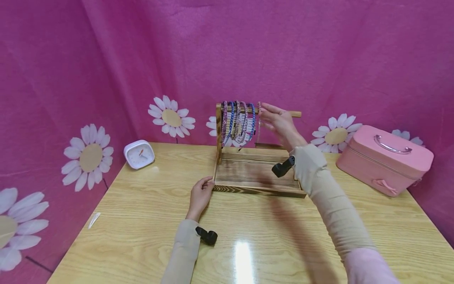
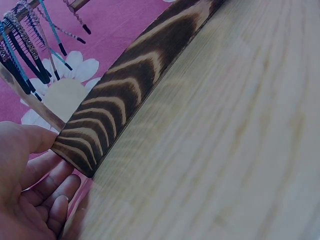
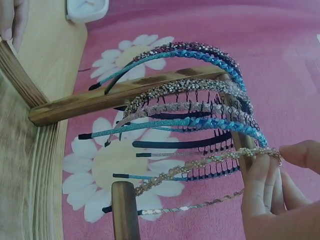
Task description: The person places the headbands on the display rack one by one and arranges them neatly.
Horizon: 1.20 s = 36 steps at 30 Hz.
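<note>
A wooden headband stand [image 1: 262,193] with a tray base stands on the table, and several headbands [image 1: 238,118] in pink, blue and silvery tones hang along its top bar. My right hand [image 1: 281,123] is at the bar, pinching a gold beaded headband [image 3: 210,161] between thumb and fingers; this one hangs rightmost in the head view. At the tray's front left corner, my left hand [image 1: 200,197] grips the wood. The left wrist view shows the thumb of that hand [image 2: 25,175] against the striped corner [image 2: 80,150], the other fingers curled beside it.
A pink case [image 1: 384,157] with a silver handle stands at the right. To the left are a white clock [image 1: 139,154] and, nearer the table's edge, a white hair clip [image 1: 93,220]. A pink flowered cloth [image 1: 227,51] hangs behind the table.
</note>
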Each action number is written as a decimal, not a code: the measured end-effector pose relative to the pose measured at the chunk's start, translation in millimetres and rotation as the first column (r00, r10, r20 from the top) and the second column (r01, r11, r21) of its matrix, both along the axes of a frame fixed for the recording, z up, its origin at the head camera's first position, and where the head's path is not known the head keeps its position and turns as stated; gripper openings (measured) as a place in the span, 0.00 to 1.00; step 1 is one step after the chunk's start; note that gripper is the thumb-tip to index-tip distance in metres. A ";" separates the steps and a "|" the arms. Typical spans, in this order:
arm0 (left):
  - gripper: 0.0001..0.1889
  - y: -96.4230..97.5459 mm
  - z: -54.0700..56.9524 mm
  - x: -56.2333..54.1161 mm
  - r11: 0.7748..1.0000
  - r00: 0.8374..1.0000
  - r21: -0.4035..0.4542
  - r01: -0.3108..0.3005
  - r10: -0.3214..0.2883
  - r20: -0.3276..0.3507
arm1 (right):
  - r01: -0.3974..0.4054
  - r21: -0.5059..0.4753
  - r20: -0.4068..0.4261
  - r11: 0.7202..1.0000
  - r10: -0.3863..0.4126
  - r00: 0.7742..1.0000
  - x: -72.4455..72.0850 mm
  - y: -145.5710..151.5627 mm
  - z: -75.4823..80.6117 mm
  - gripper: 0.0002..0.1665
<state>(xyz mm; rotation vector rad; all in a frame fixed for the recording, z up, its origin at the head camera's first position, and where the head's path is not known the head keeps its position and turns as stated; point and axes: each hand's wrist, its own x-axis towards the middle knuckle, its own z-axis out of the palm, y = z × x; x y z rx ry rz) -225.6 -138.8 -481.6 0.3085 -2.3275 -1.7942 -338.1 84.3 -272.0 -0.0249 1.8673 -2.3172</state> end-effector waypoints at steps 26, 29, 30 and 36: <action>0.17 -1.9 -2.2 0.4 1.000 1.000 -0.005 -0.001 0.001 -0.003 | 0.035 -0.007 -0.116 0.999 -0.036 0.993 7.4 -3.5 -28.0 0.15; 0.17 -1.3 -2.2 -1.0 1.000 1.000 -0.007 0.001 -0.001 0.002 | 0.036 -0.028 -0.125 0.999 -0.039 0.991 14.1 5.1 -35.1 0.07; 0.17 -0.9 -2.1 -1.5 1.000 1.000 -0.006 0.003 -0.003 0.003 | 0.039 -0.038 -0.125 0.998 -0.044 0.991 16.8 8.4 -37.4 0.07; 0.17 -2.8 -1.3 -0.8 1.000 1.000 -0.006 0.001 -0.001 0.007 | 0.024 -0.087 -0.099 0.996 -0.033 0.995 33.6 30.6 -56.3 0.09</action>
